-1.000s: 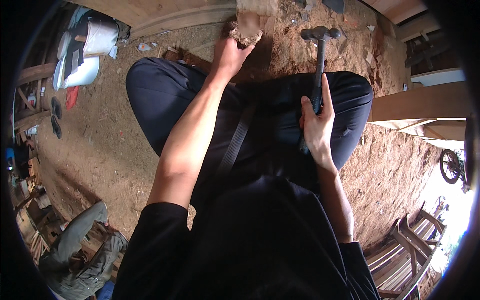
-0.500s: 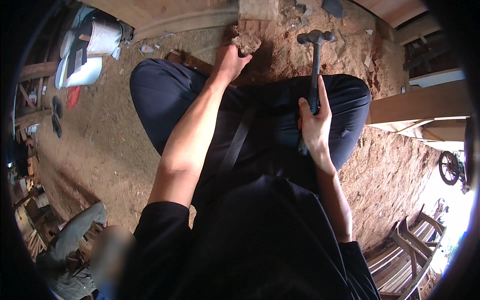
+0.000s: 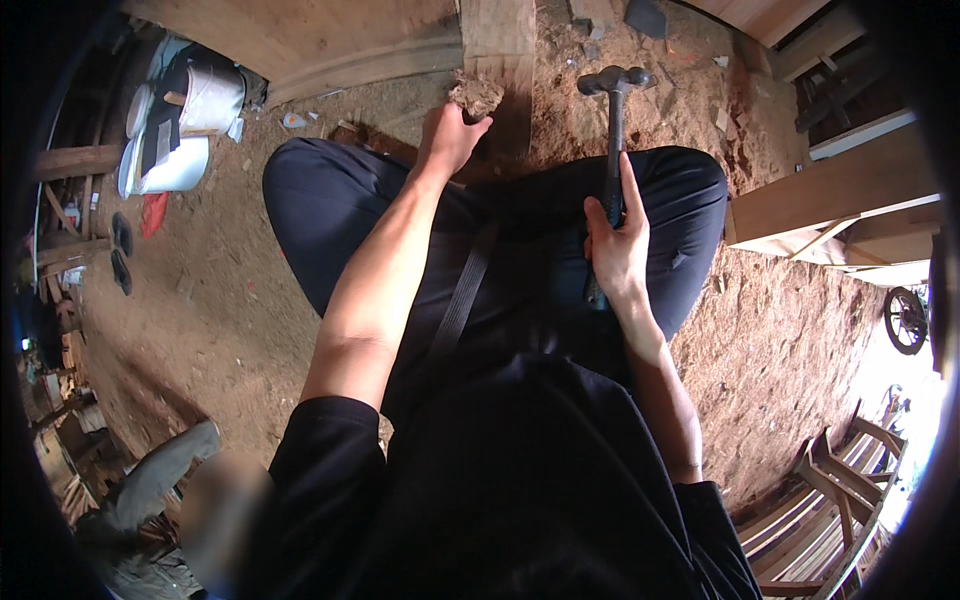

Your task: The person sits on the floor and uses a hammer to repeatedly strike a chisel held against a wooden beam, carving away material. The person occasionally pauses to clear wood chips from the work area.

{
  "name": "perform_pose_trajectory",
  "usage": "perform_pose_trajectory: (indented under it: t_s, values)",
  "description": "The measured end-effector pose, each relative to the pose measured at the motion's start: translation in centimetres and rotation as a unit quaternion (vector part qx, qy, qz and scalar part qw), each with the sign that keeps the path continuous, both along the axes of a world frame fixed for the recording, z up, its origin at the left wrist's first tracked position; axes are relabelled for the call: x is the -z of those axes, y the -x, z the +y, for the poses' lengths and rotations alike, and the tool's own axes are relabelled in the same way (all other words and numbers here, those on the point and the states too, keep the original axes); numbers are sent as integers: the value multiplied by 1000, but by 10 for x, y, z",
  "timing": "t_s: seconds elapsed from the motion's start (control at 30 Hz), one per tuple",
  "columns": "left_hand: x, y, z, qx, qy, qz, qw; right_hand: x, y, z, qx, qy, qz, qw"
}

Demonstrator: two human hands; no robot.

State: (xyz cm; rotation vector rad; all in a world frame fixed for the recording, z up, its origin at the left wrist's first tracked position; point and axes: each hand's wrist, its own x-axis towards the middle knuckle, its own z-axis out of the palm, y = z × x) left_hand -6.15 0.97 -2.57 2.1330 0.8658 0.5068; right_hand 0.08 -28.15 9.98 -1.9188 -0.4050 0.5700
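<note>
The left hand (image 3: 446,142) holds a brown lump (image 3: 477,95) (right hand (image 3: 619,252), a hammer (image 3: 615,128)).

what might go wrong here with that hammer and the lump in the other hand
The bare left hand grips a rough, irregular brown lump; a stray blow from the grey metal hammer with a dark handle might catch that hand.
The bare right hand has its index finger stretched along the handle, so the hammer could twist or slip if swung.
The lump's ragged surface might crumble, perhaps throwing bits toward the dark trousers.
</note>
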Motion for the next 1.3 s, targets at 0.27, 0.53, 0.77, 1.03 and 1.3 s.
perform_pose_trajectory:
  t_s: [0.27, 0.53, 0.77, 1.03, 1.3]
  values:
    - [-10, -8, -1, -4, -30, -88, 996, 12, -4, -6, -3, -23, -48, 999]
    - [-26, -6, -9, 2, -42, -50, 998, 19, -8, -9, -9, -33, -49, 998]
    - [-58, -19, -22, 34, -23, -99, 994, 27, -9, -9, -25, -46, -63, 997]
    - [-73, -38, -22, 34, -64, -131, 989, 10, -8, -5, -1, -9, -20, 1000]
    - [-52, -43, -2, 38, -42, -51, 997, -5, -4, 7, 10, 5, 45, 999]
